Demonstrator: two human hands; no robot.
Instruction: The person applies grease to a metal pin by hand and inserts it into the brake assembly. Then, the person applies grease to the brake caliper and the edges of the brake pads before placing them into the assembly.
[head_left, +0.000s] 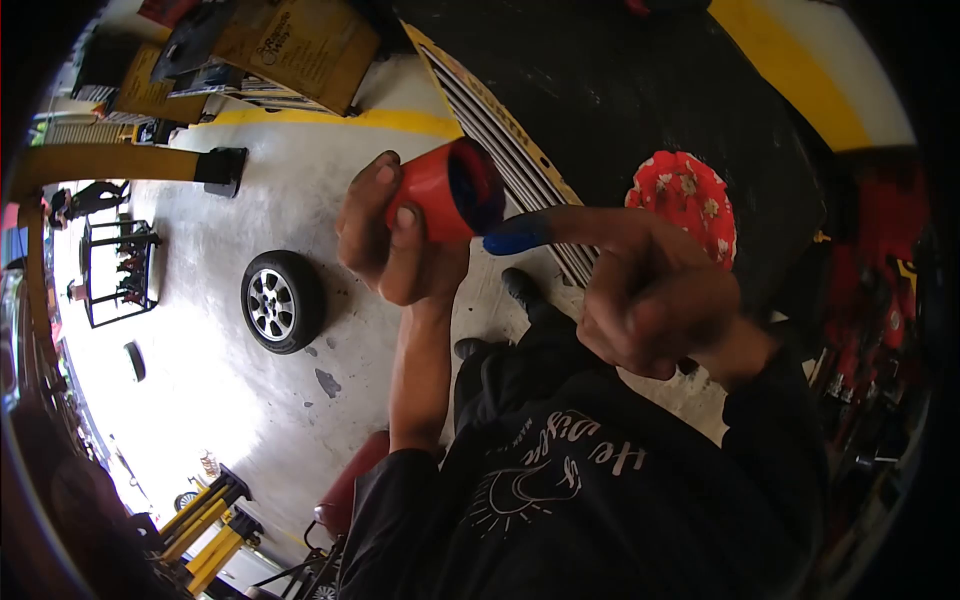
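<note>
In my left hand (395,235) is a small red tub (428,192), gripped round its side with thumb and fingers. The tub is tilted, its open mouth turned right towards my right hand, and dark blue grease (462,185) shows inside. My right hand (660,295) points its index finger at the tub. Blue grease (517,236) coats that fingertip, which is just outside the lower rim. The other right fingers are curled into the palm; I cannot tell whether they hold anything.
A wheel with a tyre (283,302) lies on the grey floor to the left. A dark-topped workbench (590,90) with slatted drawers stands ahead, bearing a red floral cloth item (690,200). Yellow lift parts (120,163) and a black wheeled frame (120,270) are further left.
</note>
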